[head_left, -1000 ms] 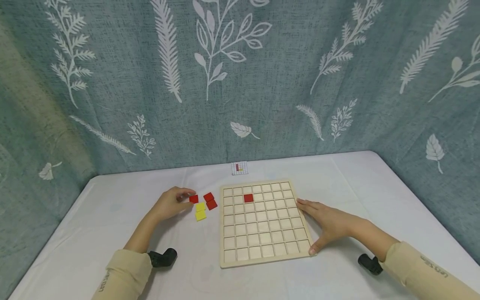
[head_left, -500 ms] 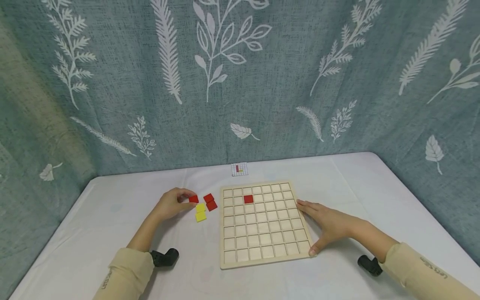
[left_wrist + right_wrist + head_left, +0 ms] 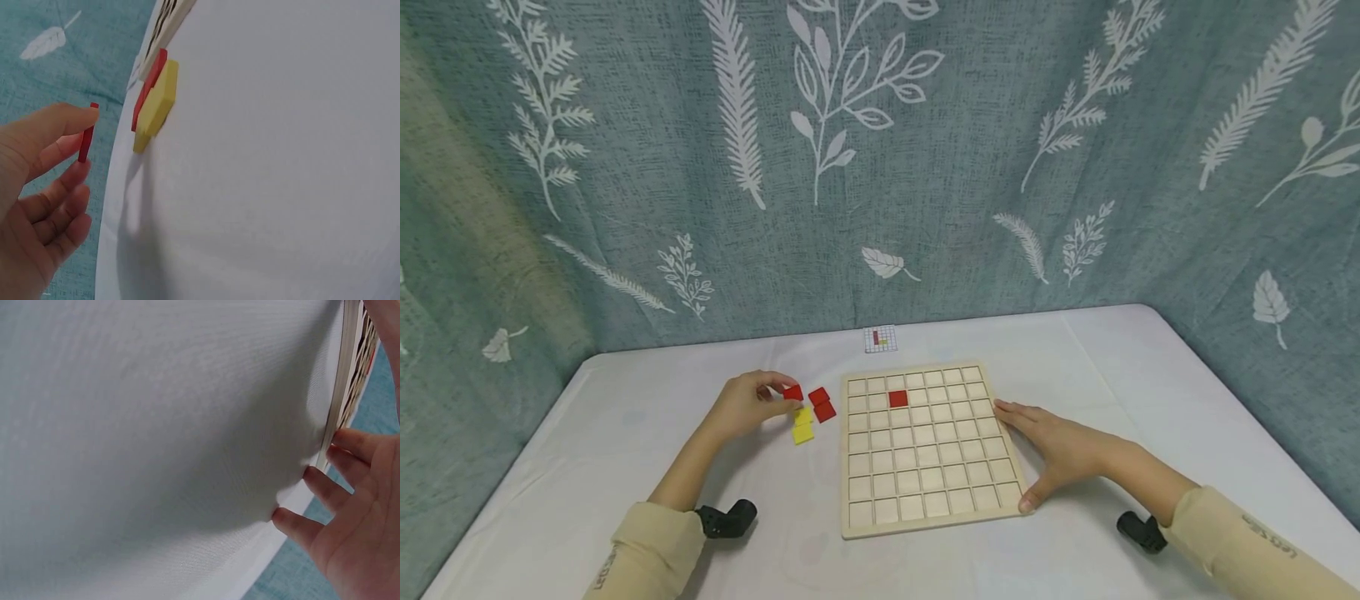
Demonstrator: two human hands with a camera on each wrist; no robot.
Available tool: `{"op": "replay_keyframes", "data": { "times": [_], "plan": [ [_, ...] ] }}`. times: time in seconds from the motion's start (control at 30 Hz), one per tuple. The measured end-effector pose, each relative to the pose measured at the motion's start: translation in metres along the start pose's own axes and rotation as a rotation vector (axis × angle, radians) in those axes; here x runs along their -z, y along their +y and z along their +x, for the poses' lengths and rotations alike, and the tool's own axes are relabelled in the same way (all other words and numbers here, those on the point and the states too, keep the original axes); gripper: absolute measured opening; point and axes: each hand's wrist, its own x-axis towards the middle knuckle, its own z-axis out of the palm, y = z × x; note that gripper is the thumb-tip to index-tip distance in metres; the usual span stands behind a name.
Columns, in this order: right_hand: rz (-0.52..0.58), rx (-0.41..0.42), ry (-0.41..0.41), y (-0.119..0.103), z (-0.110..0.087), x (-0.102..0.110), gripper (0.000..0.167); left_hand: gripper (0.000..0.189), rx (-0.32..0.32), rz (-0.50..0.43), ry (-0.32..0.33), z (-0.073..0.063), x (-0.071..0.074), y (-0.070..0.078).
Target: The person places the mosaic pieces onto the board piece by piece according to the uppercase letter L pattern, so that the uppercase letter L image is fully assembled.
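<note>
My left hand (image 3: pixel 747 406) pinches a red square tile (image 3: pixel 89 134) between thumb and fingers, lifted off the cloth in the left wrist view. Just beyond it lie two yellow tiles (image 3: pixel 802 433) and two more red tiles (image 3: pixel 824 412), each pair touching. A wooden grid board (image 3: pixel 925 454) lies in the middle, with one red tile (image 3: pixel 898 399) set in a cell of its upper left part. Along the board's right edge my right hand (image 3: pixel 1063 450) rests with fingers spread, fingertips at the far part of the edge and thumb at the near corner.
Behind the board lies a small card (image 3: pixel 880 339) printed with a grid and red and yellow squares. A white cloth (image 3: pixel 760 550) covers the table, and a blue-green leaf-patterned curtain (image 3: pixel 940 217) hangs behind it. Black wrist devices (image 3: pixel 727 518) show at both sleeves.
My left hand has taken hold of the red tile and raised it, shifting slightly right toward the other tiles. The right hand and the board stay where they were.
</note>
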Motion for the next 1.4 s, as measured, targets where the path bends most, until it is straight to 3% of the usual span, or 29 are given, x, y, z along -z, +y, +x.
{"op": "replay_keyframes", "data": {
  "times": [0.27,0.73,1.1,1.2,1.4],
  "plan": [
    [-0.019,-0.01,0.011,-0.002,0.0,0.001,0.126,0.029,-0.041,-0.003,-0.004,-0.002,-0.002,0.014],
    [-0.034,-0.01,0.02,-0.003,-0.001,0.002,0.126,0.027,-0.102,0.0,-0.06,-0.01,-0.024,0.064],
    [-0.021,-0.012,0.008,-0.002,-0.002,0.002,0.125,0.027,-0.158,-0.038,-0.122,-0.013,-0.04,0.079],
    [-0.019,-0.015,0.0,-0.002,-0.002,0.002,0.126,0.027,-0.198,0.001,-0.127,-0.012,-0.044,0.082],
    [-0.025,-0.017,-0.002,0.0,0.0,0.001,0.127,0.03,-0.179,0.044,-0.165,-0.01,-0.054,0.092]
  ]
}}
